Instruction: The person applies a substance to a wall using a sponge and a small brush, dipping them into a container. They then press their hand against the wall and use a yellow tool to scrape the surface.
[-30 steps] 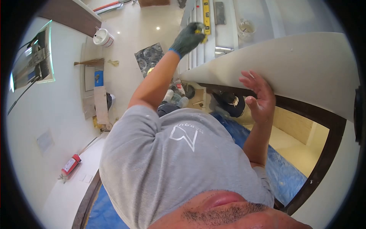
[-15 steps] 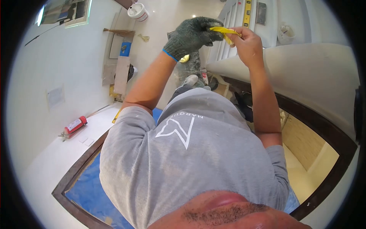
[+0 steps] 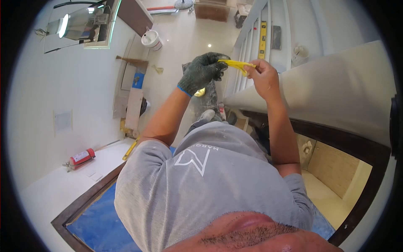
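My left hand [image 3: 201, 74] wears a dark grey, dusty knit glove with a blue cuff edge. Its fingers pinch one end of a thin, limp yellow strip [image 3: 236, 64], whose exact kind I cannot make out. Bare, my right hand [image 3: 264, 80] grips the strip's other end between thumb and fingers. The strip is stretched between both hands, out in front of my body, with a loose piece hanging near the right fingers. Below the gloved wrist, a round, shiny yellow item [image 3: 200, 92] shows beside my dusty trouser leg [image 3: 211, 94].
A white bucket [image 3: 151, 40] stands on the floor ahead. To the right, a yellow spirit level [image 3: 262, 40] lies along white panels [image 3: 245, 40]. A red fire extinguisher [image 3: 82, 158] is at left. A dark wooden frame [image 3: 84, 195] surrounds my body, with blue sheeting [image 3: 96, 220] inside.
Both hands have shifted left and lower in view. They are farther apart, and the yellow strip between them is drawn out longer. The view has tilted to show more floor ahead.
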Action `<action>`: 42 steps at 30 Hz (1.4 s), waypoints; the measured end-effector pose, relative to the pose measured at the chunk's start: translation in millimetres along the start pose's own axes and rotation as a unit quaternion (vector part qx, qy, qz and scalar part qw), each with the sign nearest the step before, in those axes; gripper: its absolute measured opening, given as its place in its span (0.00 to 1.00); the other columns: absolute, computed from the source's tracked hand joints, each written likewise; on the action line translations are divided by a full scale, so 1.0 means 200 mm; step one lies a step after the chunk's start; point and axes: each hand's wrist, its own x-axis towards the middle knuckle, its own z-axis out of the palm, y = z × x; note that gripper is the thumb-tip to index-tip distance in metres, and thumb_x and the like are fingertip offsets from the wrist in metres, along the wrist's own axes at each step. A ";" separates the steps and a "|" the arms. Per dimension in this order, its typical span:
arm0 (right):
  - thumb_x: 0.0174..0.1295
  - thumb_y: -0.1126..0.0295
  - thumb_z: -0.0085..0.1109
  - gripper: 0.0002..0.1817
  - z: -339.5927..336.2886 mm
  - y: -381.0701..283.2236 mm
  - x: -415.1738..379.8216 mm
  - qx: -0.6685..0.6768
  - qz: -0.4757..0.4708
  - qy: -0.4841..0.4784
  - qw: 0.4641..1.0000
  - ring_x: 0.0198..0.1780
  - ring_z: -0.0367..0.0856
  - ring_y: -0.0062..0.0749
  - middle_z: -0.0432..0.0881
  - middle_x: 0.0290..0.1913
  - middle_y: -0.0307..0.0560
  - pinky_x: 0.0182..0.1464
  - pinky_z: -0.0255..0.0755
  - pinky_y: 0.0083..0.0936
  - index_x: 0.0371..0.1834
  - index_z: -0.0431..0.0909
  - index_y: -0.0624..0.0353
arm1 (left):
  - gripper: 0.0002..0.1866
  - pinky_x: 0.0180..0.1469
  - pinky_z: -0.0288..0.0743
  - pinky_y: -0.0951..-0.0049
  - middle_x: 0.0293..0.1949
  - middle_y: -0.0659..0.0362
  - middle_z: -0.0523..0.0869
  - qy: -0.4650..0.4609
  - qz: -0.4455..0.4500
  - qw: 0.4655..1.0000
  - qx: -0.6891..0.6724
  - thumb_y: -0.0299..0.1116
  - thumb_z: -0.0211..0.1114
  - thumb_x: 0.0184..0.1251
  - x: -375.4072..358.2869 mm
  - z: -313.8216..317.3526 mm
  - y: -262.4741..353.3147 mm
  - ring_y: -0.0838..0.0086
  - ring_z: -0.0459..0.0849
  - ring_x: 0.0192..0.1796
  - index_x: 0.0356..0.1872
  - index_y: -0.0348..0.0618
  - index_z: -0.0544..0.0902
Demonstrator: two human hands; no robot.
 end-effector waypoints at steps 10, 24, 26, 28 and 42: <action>0.67 0.59 0.70 0.16 -0.20 -0.04 -0.08 -0.053 -0.100 0.046 0.993 0.29 0.78 0.32 0.82 0.28 0.48 0.37 0.74 0.30 0.37 0.82 0.63 | 0.25 0.58 0.81 0.68 0.53 0.53 0.87 -0.008 0.150 0.940 0.307 0.31 0.72 0.70 -0.04 0.24 0.19 0.72 0.86 0.53 0.66 0.36 0.78; 0.74 0.56 0.63 0.18 -0.39 -0.07 -0.08 0.110 -0.090 -0.069 0.987 0.33 0.77 0.16 0.83 0.32 0.37 0.39 0.74 0.21 0.45 0.84 0.65 | 0.23 0.61 0.79 0.72 0.57 0.56 0.86 -0.091 0.139 0.979 0.118 0.26 0.69 0.73 0.03 0.49 0.17 0.75 0.84 0.56 0.66 0.35 0.78; 0.73 0.59 0.64 0.17 -0.40 -0.09 -0.08 0.135 -0.084 -0.099 0.982 0.35 0.77 0.15 0.83 0.33 0.36 0.40 0.75 0.20 0.47 0.83 0.65 | 0.20 0.60 0.79 0.72 0.54 0.55 0.89 -0.072 0.098 0.964 0.237 0.25 0.69 0.72 -0.03 0.54 0.30 0.75 0.86 0.54 0.62 0.36 0.81; 0.72 0.62 0.66 0.15 -0.39 -0.08 -0.07 0.168 -0.064 -0.083 0.980 0.36 0.78 0.15 0.84 0.35 0.36 0.40 0.75 0.20 0.49 0.83 0.64 | 0.16 0.58 0.80 0.70 0.51 0.53 0.90 0.017 0.186 0.964 0.187 0.28 0.69 0.72 0.08 0.47 0.16 0.73 0.87 0.52 0.58 0.37 0.83; 0.74 0.66 0.63 0.14 -0.33 -0.08 0.02 0.275 -0.004 -0.123 0.954 0.38 0.82 0.19 0.85 0.41 0.38 0.43 0.77 0.20 0.53 0.83 0.66 | 0.30 0.55 0.81 0.73 0.62 0.50 0.82 0.091 0.169 0.969 0.157 0.31 0.73 0.70 -0.05 0.57 0.18 0.70 0.87 0.54 0.69 0.35 0.71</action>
